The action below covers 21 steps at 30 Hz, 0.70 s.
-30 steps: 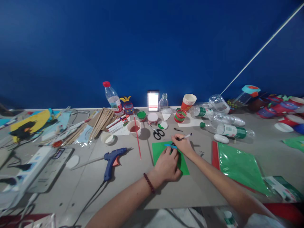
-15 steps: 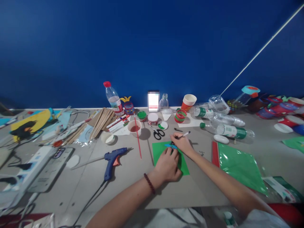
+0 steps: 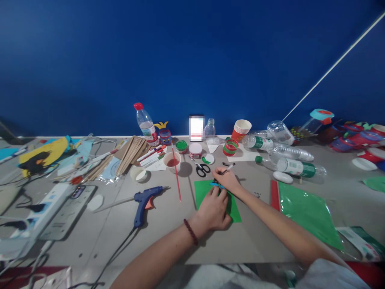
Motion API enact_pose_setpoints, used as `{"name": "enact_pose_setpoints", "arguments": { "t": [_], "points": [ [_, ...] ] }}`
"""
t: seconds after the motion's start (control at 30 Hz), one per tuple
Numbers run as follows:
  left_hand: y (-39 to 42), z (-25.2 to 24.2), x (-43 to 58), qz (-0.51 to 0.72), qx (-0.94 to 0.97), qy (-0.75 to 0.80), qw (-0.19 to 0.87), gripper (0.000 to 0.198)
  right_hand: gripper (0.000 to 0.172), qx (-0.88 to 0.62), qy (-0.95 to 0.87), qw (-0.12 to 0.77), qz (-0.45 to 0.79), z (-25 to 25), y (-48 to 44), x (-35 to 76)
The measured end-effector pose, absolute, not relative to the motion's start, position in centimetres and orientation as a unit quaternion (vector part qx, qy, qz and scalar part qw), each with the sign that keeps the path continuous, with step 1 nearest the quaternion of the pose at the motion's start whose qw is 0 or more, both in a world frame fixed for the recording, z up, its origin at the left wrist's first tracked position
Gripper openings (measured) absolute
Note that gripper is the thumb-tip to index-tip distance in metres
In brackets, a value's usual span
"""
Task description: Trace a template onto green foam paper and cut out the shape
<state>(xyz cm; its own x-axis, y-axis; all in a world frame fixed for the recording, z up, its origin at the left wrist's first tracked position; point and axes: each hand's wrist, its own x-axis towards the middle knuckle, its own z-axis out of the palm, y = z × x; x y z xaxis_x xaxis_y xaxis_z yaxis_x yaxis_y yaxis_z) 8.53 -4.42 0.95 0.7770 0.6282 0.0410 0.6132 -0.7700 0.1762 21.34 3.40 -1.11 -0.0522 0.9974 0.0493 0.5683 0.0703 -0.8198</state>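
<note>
A sheet of green paper (image 3: 202, 191) lies on the table in front of me, with a small blue cut-out piece (image 3: 215, 184) on it near its far edge. My left hand (image 3: 213, 208), wearing a dark red bead bracelet, rests on the sheet with bent fingers holding the blue piece down. Pinched in my right hand (image 3: 227, 180) is a white-barrelled pen (image 3: 228, 168), its tip end close to the blue piece and hidden by the fingers. A small black pen cap (image 3: 226, 163) lies just beyond that hand.
Left of the paper lie a blue glue gun (image 3: 146, 200) and a paint cup (image 3: 172, 160) with a red brush (image 3: 177, 180) across it. Black-handled scissors (image 3: 203, 170) are behind. Plastic bottles (image 3: 296, 166) and a green packet (image 3: 306, 208) lie to the right.
My right hand has shifted slightly to the left, and the pen is now more tilted away. My left hand stays on the blue piece. The whole view has moved a little.
</note>
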Motion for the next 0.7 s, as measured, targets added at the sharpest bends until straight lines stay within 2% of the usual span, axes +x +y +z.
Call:
{"name": "enact_pose_setpoints", "arguments": {
  "t": [0.7],
  "points": [
    [-4.6,1.1,8.5,0.036,0.942,0.328,0.057,0.051,0.033,-0.616,-0.647,0.29,0.344,0.1,3.4,20.5]
  ]
}}
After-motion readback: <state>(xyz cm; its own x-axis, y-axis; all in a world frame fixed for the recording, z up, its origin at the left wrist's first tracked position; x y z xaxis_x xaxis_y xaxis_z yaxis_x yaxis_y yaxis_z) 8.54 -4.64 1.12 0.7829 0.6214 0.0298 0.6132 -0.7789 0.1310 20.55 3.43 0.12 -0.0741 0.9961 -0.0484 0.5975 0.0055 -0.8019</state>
